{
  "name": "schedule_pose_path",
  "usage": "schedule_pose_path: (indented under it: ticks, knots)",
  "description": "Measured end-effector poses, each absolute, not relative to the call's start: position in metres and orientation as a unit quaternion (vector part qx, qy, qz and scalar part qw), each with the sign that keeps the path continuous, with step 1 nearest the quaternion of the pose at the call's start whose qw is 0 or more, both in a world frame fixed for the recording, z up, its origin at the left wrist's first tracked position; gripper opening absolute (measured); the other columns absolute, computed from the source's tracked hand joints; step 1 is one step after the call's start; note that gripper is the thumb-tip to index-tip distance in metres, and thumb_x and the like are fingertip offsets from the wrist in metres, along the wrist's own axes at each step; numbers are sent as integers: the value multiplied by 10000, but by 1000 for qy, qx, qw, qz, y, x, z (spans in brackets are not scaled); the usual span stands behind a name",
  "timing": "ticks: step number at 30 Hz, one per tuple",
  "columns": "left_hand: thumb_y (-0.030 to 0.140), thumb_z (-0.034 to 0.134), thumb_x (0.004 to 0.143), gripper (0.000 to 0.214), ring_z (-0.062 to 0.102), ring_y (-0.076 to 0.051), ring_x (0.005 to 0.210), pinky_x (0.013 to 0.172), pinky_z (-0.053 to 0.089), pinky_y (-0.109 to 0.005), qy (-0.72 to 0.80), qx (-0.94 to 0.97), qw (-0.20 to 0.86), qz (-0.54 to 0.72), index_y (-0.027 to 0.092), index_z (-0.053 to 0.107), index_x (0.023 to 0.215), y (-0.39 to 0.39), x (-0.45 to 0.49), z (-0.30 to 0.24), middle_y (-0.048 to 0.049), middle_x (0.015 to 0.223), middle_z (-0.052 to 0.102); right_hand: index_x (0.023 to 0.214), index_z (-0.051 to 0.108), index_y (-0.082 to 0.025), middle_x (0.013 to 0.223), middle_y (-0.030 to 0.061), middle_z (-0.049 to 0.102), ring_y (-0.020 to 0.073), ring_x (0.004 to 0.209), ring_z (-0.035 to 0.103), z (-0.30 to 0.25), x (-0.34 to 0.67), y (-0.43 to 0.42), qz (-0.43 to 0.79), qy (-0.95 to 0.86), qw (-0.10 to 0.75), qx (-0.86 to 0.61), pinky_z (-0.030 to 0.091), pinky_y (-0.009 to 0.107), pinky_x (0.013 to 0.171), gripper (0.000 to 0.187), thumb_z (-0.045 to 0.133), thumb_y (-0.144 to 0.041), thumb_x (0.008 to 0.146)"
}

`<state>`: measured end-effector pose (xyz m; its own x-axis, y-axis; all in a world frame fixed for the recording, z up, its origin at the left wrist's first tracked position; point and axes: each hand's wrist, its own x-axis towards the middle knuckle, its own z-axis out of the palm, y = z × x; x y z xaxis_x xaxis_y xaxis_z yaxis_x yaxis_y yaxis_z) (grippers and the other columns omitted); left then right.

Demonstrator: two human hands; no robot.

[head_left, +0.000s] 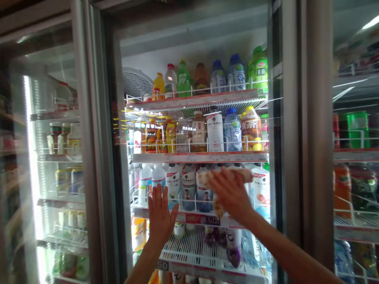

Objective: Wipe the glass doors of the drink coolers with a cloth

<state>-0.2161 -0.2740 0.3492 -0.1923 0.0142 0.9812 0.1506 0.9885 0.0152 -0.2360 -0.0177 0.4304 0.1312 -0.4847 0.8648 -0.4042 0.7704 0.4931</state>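
Observation:
My right hand (231,193) presses a crumpled tan cloth (227,176) flat, with its fingers folded over the fabric and a fold hanging below the palm. The cloth lies in front of a row of white-labelled plastic bottles (188,187) in a drinks fridge. My left hand (160,215) is raised with its fingers spread, holds nothing, and sits just above the red-labelled shelf edge (189,217). A glass door may lie between my hands and the bottles, but I cannot tell.
Bottled drinks fill the wire-railed shelves (199,152) above and below my hands. Metal door frames (315,118) stand at the right and left (96,118). Neighbouring fridge sections with more drinks (355,189) are at both sides.

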Motion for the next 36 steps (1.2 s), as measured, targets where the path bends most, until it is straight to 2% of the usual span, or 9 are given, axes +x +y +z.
schedule_pose_path:
  ticks: [3,5,12,16,19,23,27,33,36]
  knots:
    - [303,431,889,671,59,-238,1404,1125,143,-485,-770,-51,634,-51,206,65,1444,-275,-218,346,-124,1517,127,1382,312,-148,1361,162,450,305,1328,308,485,-247,17,80,-638,750,152,216,585,1046,539,410,-248,862]
    - [312,437,888,678,72,-246,1403,1116,160,-501,-772,-45,633,-45,203,65,1443,-275,-220,344,-134,1511,145,1389,295,-111,1406,201,371,334,1340,270,498,-250,5,119,-625,763,113,209,604,1036,568,412,-277,860]
    - [313,463,872,684,111,-258,1396,1106,205,-485,-757,-49,651,-18,178,108,1441,-281,-219,346,-151,1493,201,1292,461,-246,1414,20,409,226,1359,244,424,-238,-103,-68,-644,636,421,173,449,1119,472,477,-219,821]
    - [301,469,865,678,117,-245,1396,1113,201,-456,-759,-74,647,-4,187,126,1439,-285,-215,346,-131,1496,204,1391,316,-185,1389,105,432,236,1376,213,468,-249,-44,25,-632,734,248,177,511,1094,549,391,-146,849]
    - [263,467,860,683,96,-251,1399,1122,164,-465,-762,-84,642,-14,169,118,1439,-285,-217,344,-134,1506,165,1413,265,-164,1433,158,347,291,1355,261,502,-254,-22,98,-604,781,122,231,558,1050,567,394,-237,866]
    - [223,463,858,678,66,-246,1403,1136,91,-448,-747,-100,657,-32,146,121,1438,-283,-218,345,-131,1517,115,1332,417,-234,1405,77,413,258,1365,238,474,-243,-83,13,-634,742,219,207,515,1085,490,427,-206,842]
    - [268,504,842,708,97,-258,1401,1132,124,-456,-737,-129,662,-47,186,132,1439,-296,-218,360,-114,1522,108,1286,466,-265,1382,9,448,222,1359,238,446,-239,-114,-82,-650,679,330,167,471,1110,458,433,-204,834]
    - [338,492,849,727,101,-271,1399,1120,130,-507,-734,-112,666,-70,193,100,1444,-314,-224,378,-130,1518,109,1365,354,-164,1444,157,313,325,1330,273,520,-254,-19,89,-615,783,25,248,586,1009,511,372,-255,863]
    - [312,475,856,718,86,-259,1402,1124,101,-508,-728,-114,672,-76,192,81,1445,-311,-227,378,-119,1522,96,1395,299,-176,1462,143,279,320,1349,234,521,-250,-49,91,-613,784,38,246,584,1018,543,361,-272,864]
